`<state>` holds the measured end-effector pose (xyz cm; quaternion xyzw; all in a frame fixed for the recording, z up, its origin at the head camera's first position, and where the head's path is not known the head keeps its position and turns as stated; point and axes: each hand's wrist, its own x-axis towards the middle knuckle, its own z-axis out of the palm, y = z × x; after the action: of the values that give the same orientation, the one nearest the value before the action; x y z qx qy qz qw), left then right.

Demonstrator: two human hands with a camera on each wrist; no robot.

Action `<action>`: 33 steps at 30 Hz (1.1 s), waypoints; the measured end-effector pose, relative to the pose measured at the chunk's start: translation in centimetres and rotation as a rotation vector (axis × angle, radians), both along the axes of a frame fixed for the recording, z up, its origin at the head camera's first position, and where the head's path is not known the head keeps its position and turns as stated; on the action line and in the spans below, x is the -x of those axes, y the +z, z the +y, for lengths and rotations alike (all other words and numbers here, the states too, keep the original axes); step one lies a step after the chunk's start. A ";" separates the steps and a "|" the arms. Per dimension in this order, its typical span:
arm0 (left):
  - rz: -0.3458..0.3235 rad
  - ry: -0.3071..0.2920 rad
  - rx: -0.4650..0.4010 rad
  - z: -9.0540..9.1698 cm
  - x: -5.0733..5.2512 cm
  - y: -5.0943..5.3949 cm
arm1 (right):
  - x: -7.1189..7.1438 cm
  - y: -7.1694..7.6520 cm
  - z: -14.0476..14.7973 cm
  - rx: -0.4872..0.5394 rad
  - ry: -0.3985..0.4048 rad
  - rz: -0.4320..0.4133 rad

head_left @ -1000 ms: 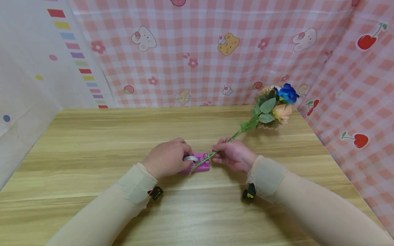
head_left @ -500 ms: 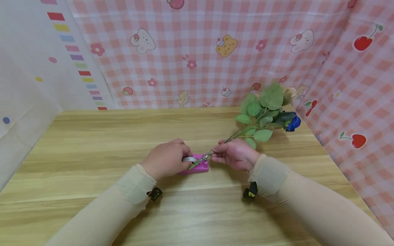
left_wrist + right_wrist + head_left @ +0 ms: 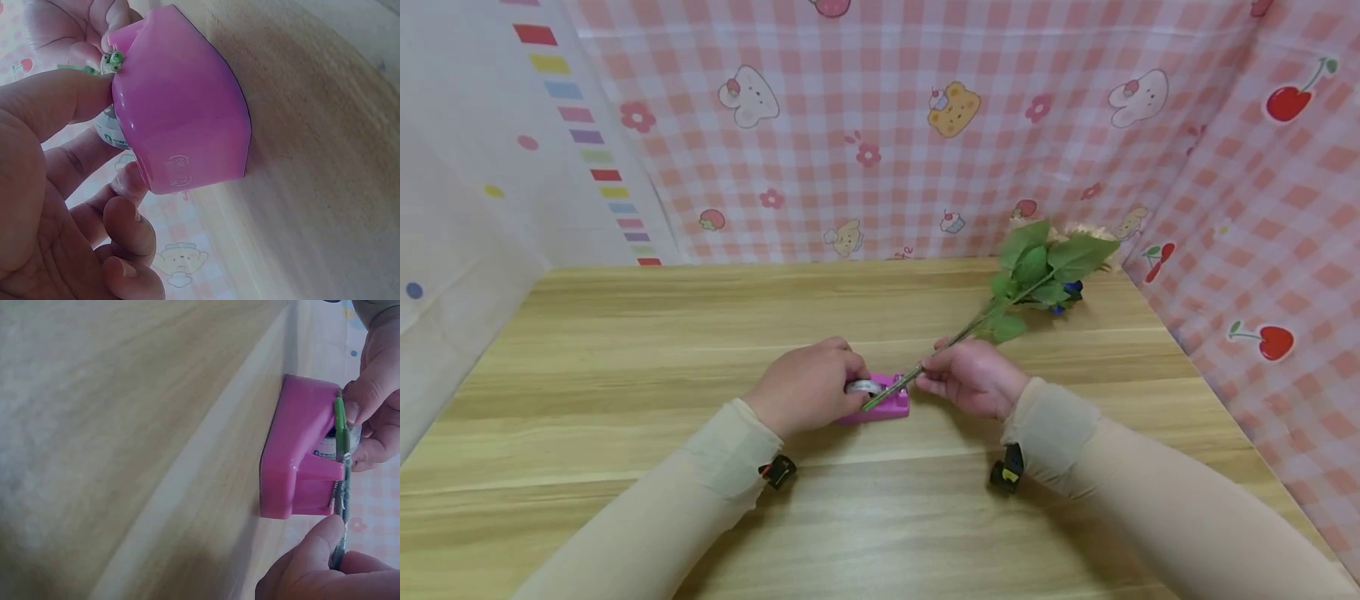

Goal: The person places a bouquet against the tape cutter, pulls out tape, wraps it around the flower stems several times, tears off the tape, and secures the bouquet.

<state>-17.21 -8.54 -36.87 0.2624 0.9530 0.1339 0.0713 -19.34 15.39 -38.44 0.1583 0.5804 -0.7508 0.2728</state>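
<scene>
A pink tape dispenser (image 3: 891, 407) stands on the wooden table, with a tape roll (image 3: 863, 387) in it. My left hand (image 3: 805, 387) grips the dispenser at its roll end, thumb on the near side. In the right wrist view the tied flower stems (image 3: 341, 450) lie along the top of the dispenser, over its toothed cutter. Clear tape seems to wrap them. My right hand (image 3: 977, 379) pinches the stems just right of the dispenser. Beyond that hand the bunch's green leaves (image 3: 1030, 265) face up; pale blooms (image 3: 1086, 233) and a blue flower (image 3: 1063, 298) are partly hidden behind them.
A pink checked cloth (image 3: 850, 125) hangs at the table's back edge and another (image 3: 1285, 250) on the right. White cloth (image 3: 467, 167) hangs at the left. Bare wooden tabletop (image 3: 662, 333) lies around the hands.
The bunch has turned about its stems: the blue flower went from the top, round the right side, to underneath, and the leaves came up. The left hand and dispenser have barely moved.
</scene>
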 end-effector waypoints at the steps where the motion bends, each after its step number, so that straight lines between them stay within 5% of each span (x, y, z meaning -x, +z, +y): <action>1: -0.001 0.001 -0.001 0.0 0.0 0.0 | 0.0 0.0 0.0 -0.003 0.004 -0.001; 15: 0.016 -0.002 -0.019 0.0 -0.1 0.1 | -0.1 0.5 -0.6 0.018 0.018 0.005; 23: -0.008 0.000 -0.020 0.1 -0.1 0.2 | 0.1 0.1 -1.2 -0.088 0.037 0.002; 30: -0.019 0.004 -0.030 0.0 0.0 0.2 | 0.1 -0.4 -0.5 -0.207 0.171 0.035; 33: -0.014 0.000 -0.028 0.0 0.0 0.2 | 0.1 -0.2 -0.4 -0.194 0.169 0.038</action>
<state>-17.18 -8.51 -36.65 0.2625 0.9505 0.1489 0.0743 -19.47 14.98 -38.64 0.1200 0.6666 -0.6683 0.3075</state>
